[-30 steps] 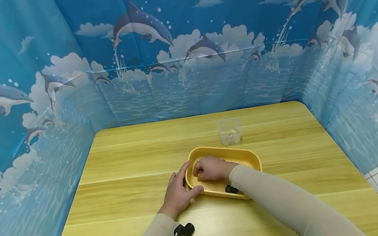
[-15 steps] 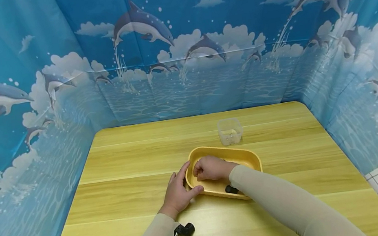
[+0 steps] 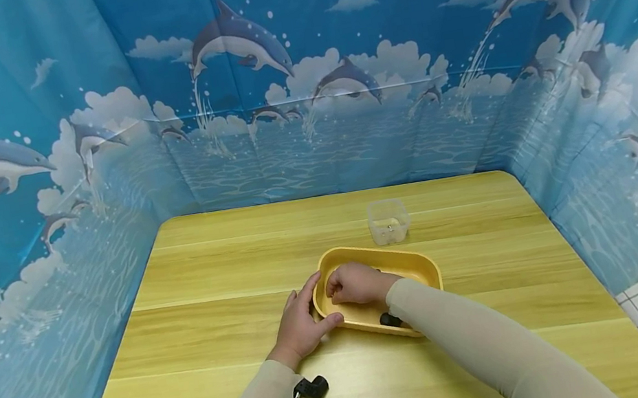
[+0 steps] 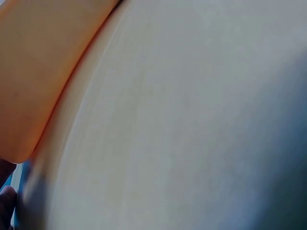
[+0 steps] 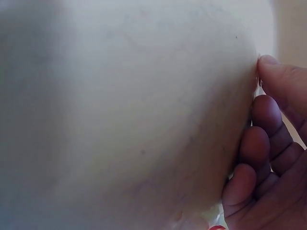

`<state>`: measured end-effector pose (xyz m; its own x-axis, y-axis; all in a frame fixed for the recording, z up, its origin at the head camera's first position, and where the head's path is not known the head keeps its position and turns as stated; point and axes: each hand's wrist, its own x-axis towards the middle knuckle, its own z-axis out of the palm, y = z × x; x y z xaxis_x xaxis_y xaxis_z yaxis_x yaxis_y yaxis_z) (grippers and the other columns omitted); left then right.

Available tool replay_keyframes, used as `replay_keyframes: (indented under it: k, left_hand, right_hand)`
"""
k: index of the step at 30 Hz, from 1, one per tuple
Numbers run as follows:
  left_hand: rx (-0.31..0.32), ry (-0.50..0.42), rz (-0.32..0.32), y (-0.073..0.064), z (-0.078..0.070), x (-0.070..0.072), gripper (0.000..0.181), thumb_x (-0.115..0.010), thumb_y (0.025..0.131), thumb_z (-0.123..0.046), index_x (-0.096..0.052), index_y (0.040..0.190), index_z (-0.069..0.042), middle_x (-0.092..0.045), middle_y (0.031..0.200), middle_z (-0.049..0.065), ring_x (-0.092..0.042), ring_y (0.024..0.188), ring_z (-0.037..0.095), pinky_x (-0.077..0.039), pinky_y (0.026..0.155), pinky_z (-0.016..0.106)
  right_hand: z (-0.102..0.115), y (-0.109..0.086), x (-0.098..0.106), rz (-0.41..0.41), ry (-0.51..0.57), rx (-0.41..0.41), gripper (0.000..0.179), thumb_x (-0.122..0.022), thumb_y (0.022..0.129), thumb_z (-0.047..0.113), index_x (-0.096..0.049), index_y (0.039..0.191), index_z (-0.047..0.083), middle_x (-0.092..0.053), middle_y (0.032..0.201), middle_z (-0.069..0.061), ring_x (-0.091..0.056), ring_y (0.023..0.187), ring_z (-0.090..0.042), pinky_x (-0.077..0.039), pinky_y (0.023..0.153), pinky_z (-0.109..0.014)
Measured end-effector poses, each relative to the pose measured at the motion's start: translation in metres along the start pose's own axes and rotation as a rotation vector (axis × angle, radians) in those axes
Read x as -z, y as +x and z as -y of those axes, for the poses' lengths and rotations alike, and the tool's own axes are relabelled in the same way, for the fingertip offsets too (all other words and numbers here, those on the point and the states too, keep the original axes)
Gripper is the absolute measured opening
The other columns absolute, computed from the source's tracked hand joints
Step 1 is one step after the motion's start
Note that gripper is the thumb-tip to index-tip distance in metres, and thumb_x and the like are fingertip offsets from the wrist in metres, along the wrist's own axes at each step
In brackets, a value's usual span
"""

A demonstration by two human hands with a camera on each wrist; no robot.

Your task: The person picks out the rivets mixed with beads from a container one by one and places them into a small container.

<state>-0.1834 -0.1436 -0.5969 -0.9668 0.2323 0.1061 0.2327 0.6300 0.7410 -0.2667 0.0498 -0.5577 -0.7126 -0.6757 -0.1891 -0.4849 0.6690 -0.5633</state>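
Note:
A shallow yellow tray [image 3: 399, 263] stands on the table. My left hand [image 3: 301, 323] rests against its left end, fingers extended on the outside and thumb along the front rim. My right hand [image 3: 359, 283] is inside the tray near that end, fingers bent downward. In the right wrist view the thumb [image 5: 283, 79] and curled fingers [image 5: 256, 143] come close together. A tiny glint shows between thumb and forefinger, too small to identify; whether it is held is unclear. A small red thing [image 5: 217, 228] peeks in at that view's bottom edge. The forearm hides part of the tray.
Behind the tray stands a small clear plastic container [image 3: 388, 223] with a tiny shiny bit in it. A black wrist camera [image 3: 313, 388] juts from the left sleeve. Another black camera end [image 3: 389, 319] sits by the right sleeve, over the tray. Dolphin-print curtains [image 3: 310, 144] surround the wooden table [image 3: 220, 326].

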Motion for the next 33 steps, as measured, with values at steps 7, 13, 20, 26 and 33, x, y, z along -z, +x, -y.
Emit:
replay_keyframes:
  k: [7, 13, 20, 26, 33]
  left_hand:
    - [-0.012, 0.001, -0.001, -0.0001, -0.0002, 0.0004, 0.094, -0.083, 0.088, -0.047, -0.035, 0.166, -0.028, -0.056, 0.158, 0.006, -0.056, 0.143, 0.034, -0.020, 0.131, 0.061]
    - [-0.005, -0.010, -0.006, -0.0004, -0.0018, 0.0010, 0.093, -0.084, 0.088, -0.045, -0.036, 0.165, -0.029, -0.055, 0.159, 0.005, -0.054, 0.145, 0.035, -0.020, 0.131, 0.062]
    - [-0.006, -0.009, -0.008, -0.0006, -0.0014, 0.0010, 0.093, -0.084, 0.087, -0.045, -0.037, 0.165, -0.028, -0.055, 0.159, 0.005, -0.054, 0.144, 0.035, -0.020, 0.131, 0.062]
    - [-0.002, -0.010, -0.003, -0.0006, -0.0016, 0.0014, 0.093, -0.084, 0.088, -0.045, -0.035, 0.165, -0.031, -0.054, 0.160, 0.004, -0.054, 0.145, 0.035, -0.020, 0.131, 0.062]
    - [-0.001, -0.017, -0.002, -0.0013, -0.0026, 0.0022, 0.092, -0.084, 0.088, -0.045, -0.035, 0.165, -0.031, -0.055, 0.159, 0.004, -0.056, 0.143, 0.034, -0.020, 0.132, 0.061]
  right_hand:
    - [0.0011, -0.0001, -0.0002, -0.007, 0.008, -0.007, 0.008, -0.075, 0.097, 0.019, -0.078, 0.094, 0.012, -0.073, 0.087, 0.008, -0.056, 0.073, -0.007, -0.050, 0.069, -0.023]
    - [0.0030, -0.0009, 0.0011, -0.004, 0.016, -0.012, 0.007, -0.074, 0.098, 0.018, -0.078, 0.092, 0.014, -0.073, 0.086, 0.008, -0.057, 0.072, -0.007, -0.049, 0.068, -0.023]
    - [0.0025, -0.0003, 0.0003, -0.004, 0.018, -0.014, 0.006, -0.075, 0.097, 0.018, -0.077, 0.093, 0.014, -0.073, 0.087, 0.008, -0.057, 0.072, -0.007, -0.049, 0.068, -0.024]
    - [0.0022, 0.0003, -0.0007, -0.011, 0.015, -0.028, 0.007, -0.075, 0.097, 0.019, -0.078, 0.093, 0.014, -0.072, 0.086, 0.008, -0.056, 0.072, -0.007, -0.049, 0.067, -0.023]
    - [0.0020, 0.0007, -0.0002, -0.011, 0.015, -0.017, 0.006, -0.075, 0.097, 0.017, -0.078, 0.092, 0.015, -0.072, 0.085, 0.008, -0.056, 0.071, -0.006, -0.049, 0.067, -0.022]
